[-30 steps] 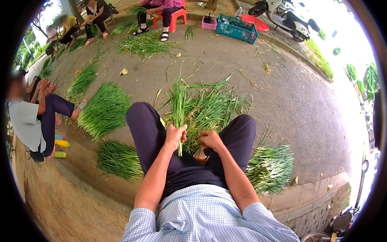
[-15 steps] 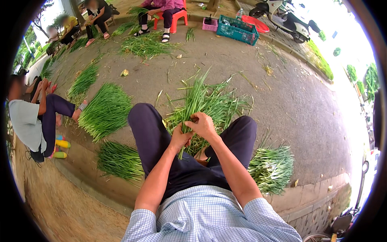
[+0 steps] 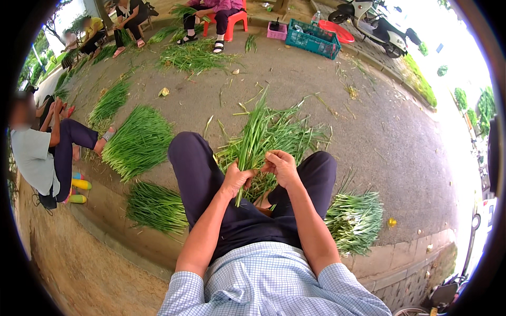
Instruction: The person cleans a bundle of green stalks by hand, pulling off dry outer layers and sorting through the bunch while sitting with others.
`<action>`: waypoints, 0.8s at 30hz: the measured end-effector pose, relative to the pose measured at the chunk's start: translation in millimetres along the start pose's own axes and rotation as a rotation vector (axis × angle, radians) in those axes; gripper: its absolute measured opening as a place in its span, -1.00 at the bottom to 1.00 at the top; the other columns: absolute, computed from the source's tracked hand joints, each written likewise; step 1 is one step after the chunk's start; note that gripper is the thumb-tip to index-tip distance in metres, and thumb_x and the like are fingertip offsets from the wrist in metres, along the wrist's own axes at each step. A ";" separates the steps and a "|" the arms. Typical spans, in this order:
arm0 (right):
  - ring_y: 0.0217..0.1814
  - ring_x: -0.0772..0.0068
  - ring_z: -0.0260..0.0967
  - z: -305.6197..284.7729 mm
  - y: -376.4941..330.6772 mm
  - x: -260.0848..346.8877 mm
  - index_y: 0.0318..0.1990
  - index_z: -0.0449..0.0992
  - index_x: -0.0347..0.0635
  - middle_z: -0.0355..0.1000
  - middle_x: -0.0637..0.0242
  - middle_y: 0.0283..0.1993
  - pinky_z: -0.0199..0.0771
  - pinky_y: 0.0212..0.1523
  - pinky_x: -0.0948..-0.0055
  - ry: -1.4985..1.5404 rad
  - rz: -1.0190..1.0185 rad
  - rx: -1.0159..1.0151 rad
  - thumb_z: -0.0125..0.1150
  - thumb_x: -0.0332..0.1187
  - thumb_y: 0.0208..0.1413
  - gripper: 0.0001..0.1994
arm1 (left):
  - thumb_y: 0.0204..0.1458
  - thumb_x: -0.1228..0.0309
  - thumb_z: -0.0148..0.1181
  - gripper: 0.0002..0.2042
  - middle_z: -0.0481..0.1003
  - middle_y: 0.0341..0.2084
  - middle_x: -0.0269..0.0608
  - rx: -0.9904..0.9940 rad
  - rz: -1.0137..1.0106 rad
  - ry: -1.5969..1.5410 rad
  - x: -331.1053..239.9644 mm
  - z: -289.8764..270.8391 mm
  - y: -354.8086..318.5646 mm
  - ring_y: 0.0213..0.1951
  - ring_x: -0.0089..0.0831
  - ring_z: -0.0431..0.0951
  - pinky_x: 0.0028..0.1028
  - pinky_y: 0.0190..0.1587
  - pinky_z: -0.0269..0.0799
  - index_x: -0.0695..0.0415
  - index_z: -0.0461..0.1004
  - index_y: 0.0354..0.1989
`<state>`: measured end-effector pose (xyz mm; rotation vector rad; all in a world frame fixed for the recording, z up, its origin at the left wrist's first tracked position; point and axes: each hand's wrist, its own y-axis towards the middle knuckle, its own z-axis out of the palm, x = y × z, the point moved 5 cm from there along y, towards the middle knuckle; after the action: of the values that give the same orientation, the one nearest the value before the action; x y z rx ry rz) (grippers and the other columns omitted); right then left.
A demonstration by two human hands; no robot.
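Between my knees, my left hand (image 3: 237, 180) is wrapped round a bunch of garlic chives (image 3: 254, 134), its leaves pointing away from me and the stem ends down by my lap. Just right of the bunch is my right hand (image 3: 281, 166), thumb and fingers pinched together, apart from the held stems. Whatever sits in that pinch is too small to make out. A loose heap of chives (image 3: 298, 131) lies on the pavement beyond my hands, partly hidden by them.
Chive piles lie at my left (image 3: 138, 142), nearer left (image 3: 156, 207) and right (image 3: 355, 221). A seated person (image 3: 37, 152) is at far left; others sit along the back. A teal crate (image 3: 313, 40), a red basin (image 3: 337, 31) and a scooter (image 3: 377, 29) stand at the back right.
My right hand has moved right, away from the bunch and my left hand. The left hand keeps its hold on the chives, nearly in place.
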<state>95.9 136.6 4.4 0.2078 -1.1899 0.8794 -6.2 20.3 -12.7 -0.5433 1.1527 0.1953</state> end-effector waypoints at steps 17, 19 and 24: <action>-0.54 0.59 0.35 -51.5 -14.7 7.2 -0.33 0.42 -0.25 0.35 0.41 -0.53 0.53 -0.45 0.46 0.213 -0.079 -0.134 0.13 -0.46 0.08 -0.94 | -0.07 0.46 0.24 -0.79 0.35 -0.61 -0.38 0.054 -0.028 -0.241 1.2 -1.9 1.4 -0.73 -0.61 0.35 -0.60 -0.75 0.22 0.11 0.31 -0.33; -0.55 0.57 0.36 -62.2 -13.1 9.4 -0.33 0.42 -0.27 0.37 0.38 -0.53 0.55 -0.45 0.44 0.301 -0.109 -0.110 0.14 -0.47 0.07 -0.93 | -0.05 0.46 0.23 -0.80 0.36 -0.60 -0.37 0.039 -0.013 -0.238 2.2 -4.0 1.9 -0.72 -0.61 0.35 -0.59 -0.75 0.22 0.11 0.31 -0.33; -0.58 0.61 0.22 -88.8 -16.7 30.9 -0.38 0.42 -0.20 0.27 0.47 -0.59 0.39 -0.46 0.51 0.500 -0.238 -0.070 0.12 -0.47 0.07 -0.96 | -0.06 0.47 0.24 -0.80 0.38 -0.61 -0.35 -0.007 0.025 -0.226 1.5 -6.3 3.1 -0.72 -0.59 0.36 -0.58 -0.73 0.23 0.13 0.31 -0.33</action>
<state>174.1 191.3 1.0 0.0633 -0.7105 0.6296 -12.0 19.6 -16.9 -0.4996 0.9391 0.2749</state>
